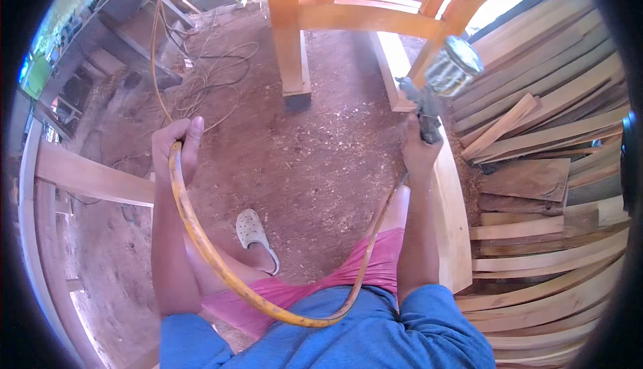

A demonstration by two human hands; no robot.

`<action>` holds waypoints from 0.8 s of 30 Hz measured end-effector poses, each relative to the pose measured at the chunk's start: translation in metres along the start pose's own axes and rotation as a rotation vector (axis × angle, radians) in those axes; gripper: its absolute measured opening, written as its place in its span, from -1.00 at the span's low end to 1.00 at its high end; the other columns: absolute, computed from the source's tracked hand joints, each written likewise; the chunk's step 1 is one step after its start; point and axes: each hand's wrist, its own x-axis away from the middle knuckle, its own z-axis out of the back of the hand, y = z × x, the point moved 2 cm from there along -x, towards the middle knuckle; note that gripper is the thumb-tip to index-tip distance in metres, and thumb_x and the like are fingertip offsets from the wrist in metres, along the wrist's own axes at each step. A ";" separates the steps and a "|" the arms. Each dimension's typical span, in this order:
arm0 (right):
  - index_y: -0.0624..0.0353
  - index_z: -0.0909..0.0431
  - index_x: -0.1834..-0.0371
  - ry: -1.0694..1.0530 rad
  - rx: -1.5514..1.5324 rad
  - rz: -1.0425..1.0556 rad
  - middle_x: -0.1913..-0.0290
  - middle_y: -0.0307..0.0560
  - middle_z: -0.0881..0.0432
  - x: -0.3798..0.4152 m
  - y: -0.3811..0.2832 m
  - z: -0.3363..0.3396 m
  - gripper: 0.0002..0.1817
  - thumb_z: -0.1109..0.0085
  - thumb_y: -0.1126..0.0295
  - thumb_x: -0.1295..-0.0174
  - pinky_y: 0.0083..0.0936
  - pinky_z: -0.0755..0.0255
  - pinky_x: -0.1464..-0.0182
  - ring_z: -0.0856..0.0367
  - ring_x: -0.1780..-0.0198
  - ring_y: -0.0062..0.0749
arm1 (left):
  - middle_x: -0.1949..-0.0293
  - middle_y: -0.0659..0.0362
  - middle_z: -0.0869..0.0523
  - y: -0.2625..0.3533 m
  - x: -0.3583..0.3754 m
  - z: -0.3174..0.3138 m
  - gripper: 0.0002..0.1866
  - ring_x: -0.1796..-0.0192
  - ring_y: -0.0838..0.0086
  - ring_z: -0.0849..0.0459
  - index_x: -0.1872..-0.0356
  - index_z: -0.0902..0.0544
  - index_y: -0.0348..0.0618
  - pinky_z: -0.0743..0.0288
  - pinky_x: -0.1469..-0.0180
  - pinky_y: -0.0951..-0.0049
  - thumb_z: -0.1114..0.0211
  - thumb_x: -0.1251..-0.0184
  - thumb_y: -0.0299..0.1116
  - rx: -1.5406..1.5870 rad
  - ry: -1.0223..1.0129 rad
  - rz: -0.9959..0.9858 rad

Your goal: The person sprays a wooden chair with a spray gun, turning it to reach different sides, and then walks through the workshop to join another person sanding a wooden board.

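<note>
My left hand [177, 146] is closed around a yellow hose [221, 265], which loops down across my lap and up to the right. In my right hand [420, 148] is the grip of a spray gun [423, 104] with a metal cup [455, 66] on top. The gun is raised beside the leg of an orange-brown wooden furniture piece [362, 19], whose slats show at the top. Whether the gun touches the wood I cannot tell.
Curved wooden pieces [542, 248] are stacked along the right side. A pale board [450, 215] lies beside my right arm. Coiled cords [207, 77] lie on the dusty floor [321, 154]. Wooden frame parts [94, 171] stand at the left.
</note>
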 end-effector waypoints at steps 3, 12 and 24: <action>0.20 -0.63 0.16 -0.101 0.036 0.177 0.53 -0.43 -0.45 0.005 0.001 -0.025 -0.86 -0.28 0.38 -0.32 -0.71 -0.12 0.60 -0.32 0.58 -0.78 | 0.66 0.37 -0.32 -0.002 0.007 0.003 -0.63 0.53 0.64 -0.23 0.56 -0.56 -0.34 -0.07 0.49 0.47 -0.20 -0.44 -0.30 -0.076 -0.022 -0.054; 0.16 -0.57 0.29 -0.219 -0.376 -0.424 0.64 -0.35 -0.41 -0.004 0.010 -0.062 -0.80 -0.21 0.26 -0.38 -0.62 -0.05 0.77 -0.26 0.77 -0.69 | 0.67 0.32 -0.23 -0.001 0.017 0.010 -0.58 0.54 0.63 -0.15 0.62 -0.33 -0.30 0.00 0.50 0.43 -0.20 -0.44 -0.33 -0.065 -0.013 -0.014; 0.08 -0.42 0.51 -0.124 -0.236 -0.604 0.66 -0.35 -0.34 0.003 0.099 -0.071 -0.67 -0.25 0.19 -0.34 -0.57 -0.05 0.77 -0.21 0.77 -0.65 | 0.63 0.42 -0.26 -0.021 0.022 0.024 -0.55 0.53 0.73 -0.17 0.65 -0.35 -0.14 0.01 0.49 0.57 -0.18 -0.50 -0.24 0.085 -0.018 0.200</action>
